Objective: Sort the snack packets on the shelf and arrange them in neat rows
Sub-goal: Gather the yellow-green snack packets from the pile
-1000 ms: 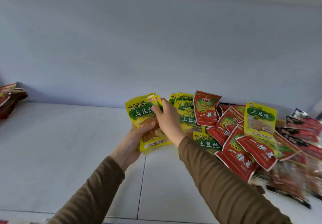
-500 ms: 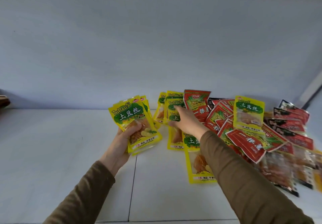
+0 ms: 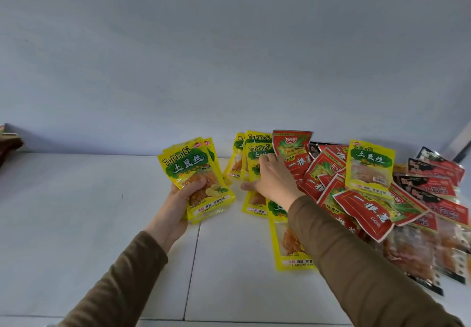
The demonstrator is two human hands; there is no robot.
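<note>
My left hand (image 3: 182, 200) grips a fanned stack of yellow packets (image 3: 196, 179) upright above the shelf (image 3: 76, 212). My right hand (image 3: 274, 179), fingers curled, pinches the next yellow packet (image 3: 256, 160) in the pile, just right of the stack; its long axis runs front-to-back. Red packets (image 3: 362, 210) lie further right.

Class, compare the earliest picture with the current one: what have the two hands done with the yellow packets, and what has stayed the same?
The right hand left the held stack of yellow snack packets and moved right onto the yellow packets leaning at the back. The left hand still grips the stack alone. The pile of red snack packets is unchanged.
</note>
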